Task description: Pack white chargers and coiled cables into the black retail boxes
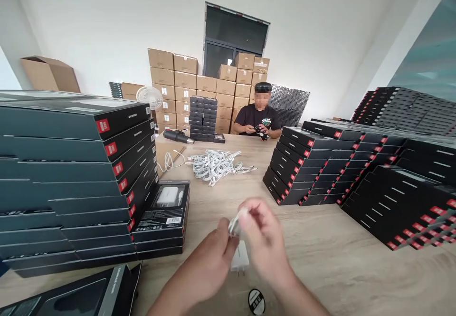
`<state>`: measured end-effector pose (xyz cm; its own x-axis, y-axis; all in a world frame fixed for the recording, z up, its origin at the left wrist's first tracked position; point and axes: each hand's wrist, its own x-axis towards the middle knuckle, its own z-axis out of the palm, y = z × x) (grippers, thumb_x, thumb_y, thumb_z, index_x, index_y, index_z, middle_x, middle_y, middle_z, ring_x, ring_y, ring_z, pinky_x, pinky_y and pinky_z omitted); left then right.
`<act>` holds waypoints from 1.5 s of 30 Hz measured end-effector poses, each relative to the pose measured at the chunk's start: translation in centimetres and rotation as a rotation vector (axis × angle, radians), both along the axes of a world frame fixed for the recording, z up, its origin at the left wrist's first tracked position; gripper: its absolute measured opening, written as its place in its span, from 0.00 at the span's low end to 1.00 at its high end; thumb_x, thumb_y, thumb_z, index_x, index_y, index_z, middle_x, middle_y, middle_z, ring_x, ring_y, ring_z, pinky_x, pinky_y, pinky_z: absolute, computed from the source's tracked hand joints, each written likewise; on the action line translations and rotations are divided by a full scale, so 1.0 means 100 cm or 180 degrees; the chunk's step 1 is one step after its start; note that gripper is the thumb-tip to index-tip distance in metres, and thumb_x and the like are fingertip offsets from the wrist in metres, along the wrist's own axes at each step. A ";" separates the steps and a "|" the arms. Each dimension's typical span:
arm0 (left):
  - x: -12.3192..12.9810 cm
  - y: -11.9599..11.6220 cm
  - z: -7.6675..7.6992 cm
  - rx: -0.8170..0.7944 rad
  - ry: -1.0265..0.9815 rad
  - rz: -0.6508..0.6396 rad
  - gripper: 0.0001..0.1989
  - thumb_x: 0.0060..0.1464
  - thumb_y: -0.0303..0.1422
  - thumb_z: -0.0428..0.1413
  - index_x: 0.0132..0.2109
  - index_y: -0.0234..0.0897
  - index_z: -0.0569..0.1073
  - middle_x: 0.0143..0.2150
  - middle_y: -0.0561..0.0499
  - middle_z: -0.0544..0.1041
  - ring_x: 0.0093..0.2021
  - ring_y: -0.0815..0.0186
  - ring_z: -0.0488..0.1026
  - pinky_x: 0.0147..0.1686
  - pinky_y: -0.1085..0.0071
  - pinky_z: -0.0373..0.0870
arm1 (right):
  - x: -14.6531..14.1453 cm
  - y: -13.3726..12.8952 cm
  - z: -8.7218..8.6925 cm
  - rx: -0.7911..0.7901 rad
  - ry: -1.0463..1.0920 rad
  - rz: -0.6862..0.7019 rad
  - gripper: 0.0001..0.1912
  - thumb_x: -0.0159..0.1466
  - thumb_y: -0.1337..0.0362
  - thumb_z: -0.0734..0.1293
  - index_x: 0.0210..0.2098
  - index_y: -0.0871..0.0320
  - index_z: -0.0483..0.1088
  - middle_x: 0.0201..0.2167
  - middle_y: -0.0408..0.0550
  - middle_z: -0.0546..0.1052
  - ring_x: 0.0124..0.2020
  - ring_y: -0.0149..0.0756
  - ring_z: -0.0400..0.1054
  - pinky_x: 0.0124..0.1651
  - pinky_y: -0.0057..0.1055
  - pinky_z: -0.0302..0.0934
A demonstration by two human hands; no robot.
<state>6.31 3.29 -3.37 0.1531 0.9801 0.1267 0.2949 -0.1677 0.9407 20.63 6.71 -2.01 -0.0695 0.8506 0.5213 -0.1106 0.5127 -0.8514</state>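
Both of my hands meet over the table, closed on a coiled white charging cable (234, 225). My left hand (210, 259) pinches the coil from the left. On the other side, the fingers of my right hand (263, 240) grip its upper end, somewhat blurred. Just below the cable a white charger plug (240, 257) with metal prongs shows between my hands; whether it lies on the table or touches a hand, I cannot tell. Nearer to me is a round black-and-white sticker (256, 301). Farther off lies a tangled heap of white cables (217, 165).
Stacked black boxes (71, 164) rise at left, beside a windowed charger box (167, 206). An open black box (78, 292) lies front left. More black stacks (306, 164) fill the right. A heat gun (176, 136) lies behind the cables. Across the table sits a person (260, 116) handling something black.
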 end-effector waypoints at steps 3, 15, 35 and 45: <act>-0.001 0.003 0.003 -0.0234 0.0276 -0.0038 0.08 0.62 0.39 0.48 0.42 0.42 0.67 0.37 0.52 0.74 0.40 0.59 0.69 0.41 0.67 0.63 | 0.003 0.021 -0.006 -0.0706 0.1052 -0.0153 0.14 0.63 0.52 0.70 0.32 0.55 0.68 0.30 0.41 0.71 0.31 0.31 0.64 0.36 0.28 0.60; 0.008 0.010 0.008 -0.0476 -0.0594 -0.0376 0.19 0.60 0.49 0.49 0.45 0.37 0.68 0.36 0.50 0.73 0.31 0.63 0.72 0.28 0.70 0.65 | -0.014 0.017 -0.013 -0.1771 0.1100 0.1094 0.23 0.59 0.47 0.72 0.45 0.56 0.72 0.45 0.53 0.81 0.37 0.41 0.76 0.21 0.26 0.60; 0.006 0.002 -0.024 -0.0195 0.1924 0.0752 0.14 0.45 0.34 0.53 0.17 0.43 0.57 0.22 0.49 0.71 0.27 0.57 0.69 0.31 0.65 0.55 | 0.026 0.088 -0.055 -0.2218 0.1597 -0.0144 0.22 0.56 0.44 0.72 0.30 0.57 0.68 0.18 0.42 0.76 0.19 0.35 0.71 0.23 0.28 0.58; 0.028 0.016 -0.029 -0.0891 -0.1874 0.1274 0.23 0.49 0.40 0.61 0.51 0.42 0.65 0.42 0.47 0.79 0.40 0.55 0.79 0.33 0.64 0.74 | 0.014 0.071 -0.037 -0.2092 0.1741 0.0218 0.26 0.53 0.39 0.71 0.33 0.57 0.74 0.48 0.57 0.81 0.57 0.48 0.72 0.46 0.36 0.68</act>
<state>9.15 4.89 -6.28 -0.2363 0.9541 -0.1838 -0.2801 0.1142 0.9532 22.04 13.82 -5.75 -0.0143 0.9948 -0.1008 -0.6050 -0.0889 -0.7913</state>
